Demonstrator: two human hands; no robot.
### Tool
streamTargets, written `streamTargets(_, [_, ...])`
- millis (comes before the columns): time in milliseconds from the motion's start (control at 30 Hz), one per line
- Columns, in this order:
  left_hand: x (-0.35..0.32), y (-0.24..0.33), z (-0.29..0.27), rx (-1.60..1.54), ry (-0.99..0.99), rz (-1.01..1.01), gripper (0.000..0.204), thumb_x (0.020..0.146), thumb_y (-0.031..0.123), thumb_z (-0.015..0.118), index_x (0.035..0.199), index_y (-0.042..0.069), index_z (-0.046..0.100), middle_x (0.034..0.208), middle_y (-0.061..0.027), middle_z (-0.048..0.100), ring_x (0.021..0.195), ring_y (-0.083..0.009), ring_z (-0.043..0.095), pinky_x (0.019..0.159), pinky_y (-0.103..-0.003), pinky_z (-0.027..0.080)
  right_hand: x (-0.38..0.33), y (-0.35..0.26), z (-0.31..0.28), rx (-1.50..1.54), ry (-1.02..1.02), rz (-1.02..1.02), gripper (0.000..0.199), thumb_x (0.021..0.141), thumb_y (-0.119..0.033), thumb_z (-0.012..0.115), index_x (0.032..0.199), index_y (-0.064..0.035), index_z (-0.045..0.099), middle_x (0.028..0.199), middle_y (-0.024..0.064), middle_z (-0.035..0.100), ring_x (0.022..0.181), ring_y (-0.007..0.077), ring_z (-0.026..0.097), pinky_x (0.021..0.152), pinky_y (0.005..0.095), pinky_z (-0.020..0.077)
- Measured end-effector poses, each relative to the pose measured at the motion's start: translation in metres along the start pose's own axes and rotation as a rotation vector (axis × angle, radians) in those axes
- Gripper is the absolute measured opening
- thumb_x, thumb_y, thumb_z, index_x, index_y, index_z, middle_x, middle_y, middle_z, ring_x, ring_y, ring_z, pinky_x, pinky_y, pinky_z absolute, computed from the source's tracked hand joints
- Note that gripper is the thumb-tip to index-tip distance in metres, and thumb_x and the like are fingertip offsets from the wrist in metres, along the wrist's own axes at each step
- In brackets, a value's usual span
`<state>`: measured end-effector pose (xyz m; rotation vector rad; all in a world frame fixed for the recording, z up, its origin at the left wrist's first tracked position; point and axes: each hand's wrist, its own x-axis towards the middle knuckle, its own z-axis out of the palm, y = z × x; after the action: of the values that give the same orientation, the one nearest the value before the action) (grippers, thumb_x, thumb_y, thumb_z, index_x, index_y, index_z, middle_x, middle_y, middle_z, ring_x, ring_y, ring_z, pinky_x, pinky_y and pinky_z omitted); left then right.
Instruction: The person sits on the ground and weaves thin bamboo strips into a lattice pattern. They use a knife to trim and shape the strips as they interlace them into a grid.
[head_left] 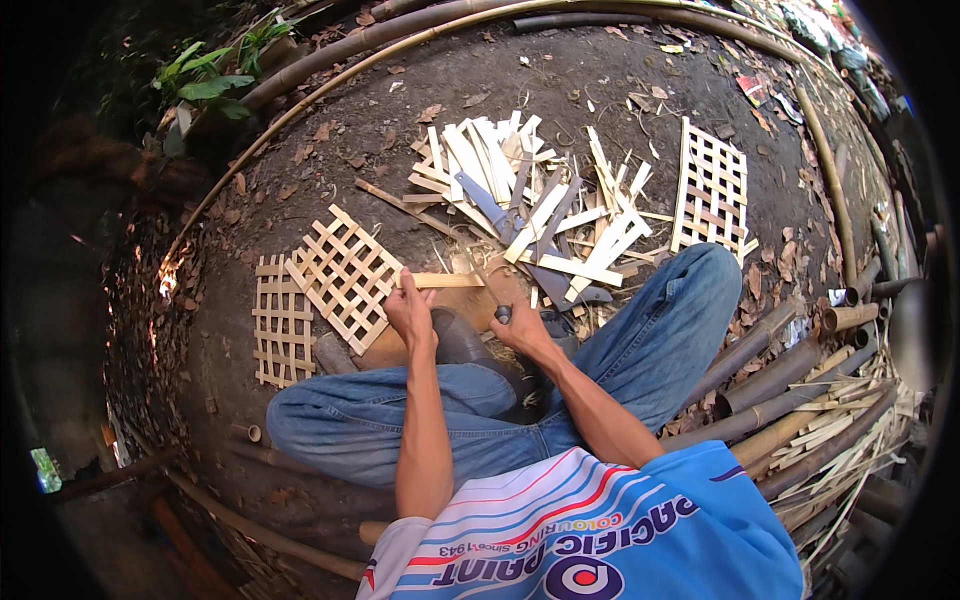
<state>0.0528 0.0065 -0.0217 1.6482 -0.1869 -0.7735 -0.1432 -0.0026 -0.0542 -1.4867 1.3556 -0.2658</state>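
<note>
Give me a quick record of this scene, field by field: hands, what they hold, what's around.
Left hand: holds a bamboo strip flat on a wooden block
Right hand: grips a dark tool handle; blade unclear
Lattice panels: one beside the left hand, one further left, one far right
Ahead: pile of cut strips
Right: bamboo poles
Ground: dirt, dry leaves

Bare dark earth serves as the floor of this work spot, strewn with dry leaves. At its centre, toward 12 o'clock, lies a loose heap of pale split bamboo slats. A woven bamboo lattice panel rests at 9 o'clock, overlapping a second lattice just beside it; a third lattice lies at 2 o'clock. Long bamboo poles curve along the 12 o'clock edge, and cut bamboo tubes are stacked at 4 o'clock.
</note>
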Motion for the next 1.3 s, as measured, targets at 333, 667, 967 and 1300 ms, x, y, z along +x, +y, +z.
streamTargets(333, [-0.011, 0.001, -0.008, 0.353, 0.004, 0.346, 0.045, 0.106, 0.029, 0.045, 0.108, -0.011, 0.065, 0.08, -0.019, 0.071, 0.076, -0.0245, 0.073, 0.064, -0.033, 0.059, -0.002, -0.004, 0.019, 0.004, -0.123, 0.003, 0.057, 0.097, -0.047, 0.054, 0.103, 0.0102, 0.06, 0.095, 0.0341, 0.065, 0.095, 0.0488, 0.064, 0.085, 0.0513, 0.0492])
streamTargets(667, [-0.003, -0.01, -0.017, 0.409, -0.023, 0.349, 0.043, 0.105, 0.027, 0.045, 0.115, -0.011, 0.065, 0.081, -0.0203, 0.071, 0.077, -0.0239, 0.073, 0.066, -0.035, 0.058, -0.024, -0.046, 0.023, 0.193, -0.173, -0.145, 0.05, 0.098, -0.042, 0.057, 0.105, 0.0083, 0.06, 0.083, 0.0296, 0.065, 0.081, 0.0418, 0.066, 0.076, 0.0484, 0.05])
streamTargets(967, [-0.007, 0.001, -0.016, 0.149, -0.09, 0.168, 0.045, 0.106, 0.026, 0.045, 0.124, -0.013, 0.059, 0.098, -0.0214, 0.069, 0.089, -0.0287, 0.073, 0.076, -0.034, 0.062, -0.012, -0.022, 0.025, 0.11, -0.116, -0.052, 0.05, 0.099, -0.039, 0.055, 0.11, 0.0087, 0.062, 0.081, 0.0305, 0.066, 0.076, 0.0446, 0.067, 0.072, 0.051, 0.0511])
streamTargets(1300, [0.0, -0.011, -0.017, 0.129, -0.055, 0.19, 0.043, 0.106, 0.025, 0.044, 0.129, -0.007, 0.059, 0.096, -0.0238, 0.069, 0.091, -0.0343, 0.073, 0.075, -0.037, 0.061, -0.016, -0.01, 0.039, 0.052, -0.011, -0.208, 0.052, 0.099, -0.041, 0.056, 0.11, 0.0099, 0.058, 0.084, 0.0352, 0.064, 0.082, 0.0502, 0.065, 0.074, 0.0534, 0.0489])
